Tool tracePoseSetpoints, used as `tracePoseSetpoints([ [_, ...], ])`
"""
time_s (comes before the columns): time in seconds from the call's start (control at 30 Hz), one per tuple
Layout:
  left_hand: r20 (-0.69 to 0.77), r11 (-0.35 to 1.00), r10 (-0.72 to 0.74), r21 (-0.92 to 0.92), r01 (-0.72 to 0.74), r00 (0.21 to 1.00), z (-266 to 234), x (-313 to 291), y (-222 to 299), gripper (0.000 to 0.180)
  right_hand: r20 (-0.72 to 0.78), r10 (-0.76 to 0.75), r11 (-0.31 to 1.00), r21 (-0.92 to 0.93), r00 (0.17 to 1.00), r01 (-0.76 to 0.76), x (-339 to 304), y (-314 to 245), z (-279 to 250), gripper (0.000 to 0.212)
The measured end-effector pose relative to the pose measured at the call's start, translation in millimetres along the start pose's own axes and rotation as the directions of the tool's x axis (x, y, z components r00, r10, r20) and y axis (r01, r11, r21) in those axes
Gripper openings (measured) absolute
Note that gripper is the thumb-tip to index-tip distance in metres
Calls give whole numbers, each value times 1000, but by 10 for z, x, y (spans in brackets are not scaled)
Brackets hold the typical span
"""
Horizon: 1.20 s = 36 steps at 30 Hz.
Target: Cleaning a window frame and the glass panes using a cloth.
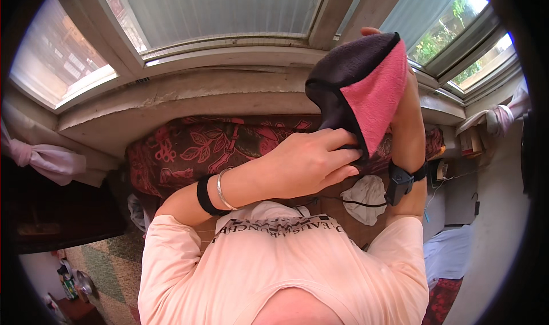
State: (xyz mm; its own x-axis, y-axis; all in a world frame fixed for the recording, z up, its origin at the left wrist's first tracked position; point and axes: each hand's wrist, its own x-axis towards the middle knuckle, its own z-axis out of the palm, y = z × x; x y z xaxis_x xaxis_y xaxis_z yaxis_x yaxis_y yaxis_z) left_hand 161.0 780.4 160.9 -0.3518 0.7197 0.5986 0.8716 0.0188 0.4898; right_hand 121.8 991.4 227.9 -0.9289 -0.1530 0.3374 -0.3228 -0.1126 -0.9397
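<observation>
A soft black and pink fabric piece [374, 93], shaped like a pouch or cap with dark trim along its seams, is held up in front of the window; its exact kind cannot be told. Fingers of my left hand [317, 156] are bent closed on its dark lower edge. My right hand [409, 82] is behind the fabric's right side and mostly hidden, with a fingertip showing past the top edge. A black band and a silver bangle circle my left wrist. On the right wrist sits a black strapped device [400, 185].
Beneath the window sill [200, 96] lies a dark red patterned cloth-covered seat [189, 153]. A crumpled white cloth [366, 200] is below it, crossed by a black cord. Tied curtains hang at left [48, 159] and right [497, 118]. A patterned rug [111, 268] shows lower left.
</observation>
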Motion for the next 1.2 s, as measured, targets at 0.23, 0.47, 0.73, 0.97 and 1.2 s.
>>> tracePoseSetpoints([
  [0.23, -576, 936, -292, -337, 104, 764, 39, -107, -350, 24, 84, -67, 860, 510, 994, 15, -64, -23, 143, 48],
  [0.47, -839, 978, -181, -101, 180, 514, 310, -276, -813, 35, 111, -88, 699, 715, 990, -18, -36, 255, 181, 48],
  [0.73, 284, -282, -697, -953, 112, 658, 197, -194, -649, 23, -134, -5, 622, 776, 991, 108, -290, 724, 7, 46],
  [0.97, -97, 434, -686, -850, 298, 722, -538, 142, -673, 21, -169, 764, 521, 730, 623, -441, -590, 1448, -137, 46],
  [1.2, -57, 633, -580, -659, 406, 813, -956, 446, -588, 23, 60, 645, 425, 800, 762, -423, -658, 1679, 91, 49],
])
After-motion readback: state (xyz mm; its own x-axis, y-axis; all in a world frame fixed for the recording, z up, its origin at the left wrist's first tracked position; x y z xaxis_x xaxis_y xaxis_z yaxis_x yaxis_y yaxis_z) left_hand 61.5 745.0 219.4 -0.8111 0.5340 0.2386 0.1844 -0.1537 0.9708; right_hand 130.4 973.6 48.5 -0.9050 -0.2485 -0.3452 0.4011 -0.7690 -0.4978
